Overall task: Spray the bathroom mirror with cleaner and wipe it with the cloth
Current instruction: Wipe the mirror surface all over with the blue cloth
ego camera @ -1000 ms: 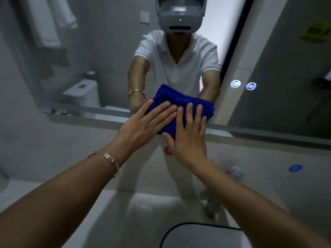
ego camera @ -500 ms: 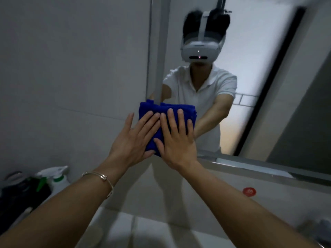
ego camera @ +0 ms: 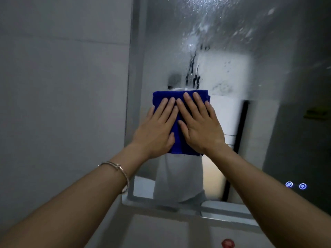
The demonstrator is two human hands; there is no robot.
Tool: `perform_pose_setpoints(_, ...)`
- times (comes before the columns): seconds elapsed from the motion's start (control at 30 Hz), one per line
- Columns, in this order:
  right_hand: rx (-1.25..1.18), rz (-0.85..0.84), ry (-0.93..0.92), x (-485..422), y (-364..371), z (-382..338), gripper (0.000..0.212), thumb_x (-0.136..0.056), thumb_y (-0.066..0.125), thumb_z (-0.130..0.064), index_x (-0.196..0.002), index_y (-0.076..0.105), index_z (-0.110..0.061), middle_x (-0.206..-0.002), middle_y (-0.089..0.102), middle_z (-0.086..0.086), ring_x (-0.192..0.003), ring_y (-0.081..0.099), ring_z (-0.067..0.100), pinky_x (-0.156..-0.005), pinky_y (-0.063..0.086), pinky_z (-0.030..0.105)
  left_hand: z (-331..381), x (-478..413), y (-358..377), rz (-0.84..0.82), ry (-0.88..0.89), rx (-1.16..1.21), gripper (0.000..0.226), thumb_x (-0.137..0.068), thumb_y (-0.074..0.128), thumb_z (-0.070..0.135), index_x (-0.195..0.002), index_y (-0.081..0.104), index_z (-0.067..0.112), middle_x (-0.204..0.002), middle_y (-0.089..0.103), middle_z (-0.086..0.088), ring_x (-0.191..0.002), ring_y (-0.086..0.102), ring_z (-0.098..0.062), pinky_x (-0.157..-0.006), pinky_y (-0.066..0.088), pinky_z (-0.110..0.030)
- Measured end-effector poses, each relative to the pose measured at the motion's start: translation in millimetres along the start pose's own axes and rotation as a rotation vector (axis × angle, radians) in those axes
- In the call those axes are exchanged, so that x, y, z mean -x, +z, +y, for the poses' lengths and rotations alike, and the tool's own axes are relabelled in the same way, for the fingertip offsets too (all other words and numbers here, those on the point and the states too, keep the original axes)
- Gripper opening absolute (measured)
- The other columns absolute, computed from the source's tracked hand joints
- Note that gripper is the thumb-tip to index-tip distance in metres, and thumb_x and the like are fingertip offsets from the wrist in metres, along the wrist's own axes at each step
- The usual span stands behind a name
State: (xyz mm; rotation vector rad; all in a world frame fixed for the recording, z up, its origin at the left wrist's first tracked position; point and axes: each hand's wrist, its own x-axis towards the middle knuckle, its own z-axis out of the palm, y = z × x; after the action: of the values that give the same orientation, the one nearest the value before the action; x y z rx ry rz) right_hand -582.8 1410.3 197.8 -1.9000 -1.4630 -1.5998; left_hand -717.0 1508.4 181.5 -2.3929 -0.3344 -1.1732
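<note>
Grey tiled wall point(ego camera: 62, 86) is filling everything to the left of the left hand.

Mirror point(ego camera: 268, 86) is taking up the area behind, above and to the right of both hands. Its pale frame edge is running vertically just left of the left hand's knuckles, and its lower ledge point(ego camera: 223, 210) is passing below both wrists.

Wet spray film point(ego camera: 197, 38) is clinging to the glass well above the fingertips, as white droplets and smears. Dark runs point(ego camera: 192, 68) are trailing down from it toward the cloth's top edge.

A white-shirted torso is showing in the glass below the hands. The upper part of the reflection is blurred by the wet film, so detail there cannot be read.

Blue cloth point(ego camera: 177, 145), folded into a rough square, is lying flat against the mirror, directly under both palms.

Left hand point(ego camera: 155, 133) is pressing on the cloth's left half, fingers straight and together, thumb lying alongside; nothing is being gripped. Right hand point(ego camera: 200, 129) is doing the same on the right half, fingers extended and slightly spread, tips reaching the cloth's top edge. The index fingers are touching or nearly touching.

Thin metal bracelet point(ego camera: 118, 167) is sitting on the forearm behind the left wrist.

Two small lit round icons point(ego camera: 302, 186) are glowing on the glass, low and well right of the right hand.

Red round sticker point(ego camera: 227, 243) is showing far below the right wrist, under the ledge.
</note>
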Motion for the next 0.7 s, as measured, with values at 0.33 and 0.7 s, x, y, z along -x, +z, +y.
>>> perform_pose_setpoints(0.33, -0.083, 0.038, 0.164, -2, 3, -45, 0.060, -0.086, 0.028, -0.030, -0.139, 0.043, -0.004, -0.146, 0.037, 0.023, -0.138, 0.026, 0.044, -0.111, 0.013, 0.057, 3, 14, 0, -0.127, -0.070, -0.128, 0.063, -0.095, 0.019, 0.034, -0.148, -0.008, 0.012, -0.155, -0.013, -0.004, -0.143, -0.011, -0.019, -0.118, 0.008, -0.041)
perform_pose_setpoints(0.7, -0.068, 0.057, -0.008, -33, 18, -59, 0.064, -0.092, 0.028, -0.046, -0.146, 0.032, -0.011, -0.153, 0.028, 0.015, -0.142, 0.016, 0.032, -0.114, 0.005, 0.046, -78, 22, -7, -0.084, 0.071, -0.288, 0.071, -0.087, 0.032, 0.047, -0.146, 0.024, 0.009, -0.155, 0.017, -0.010, -0.142, 0.017, -0.025, -0.107, 0.032, -0.053)
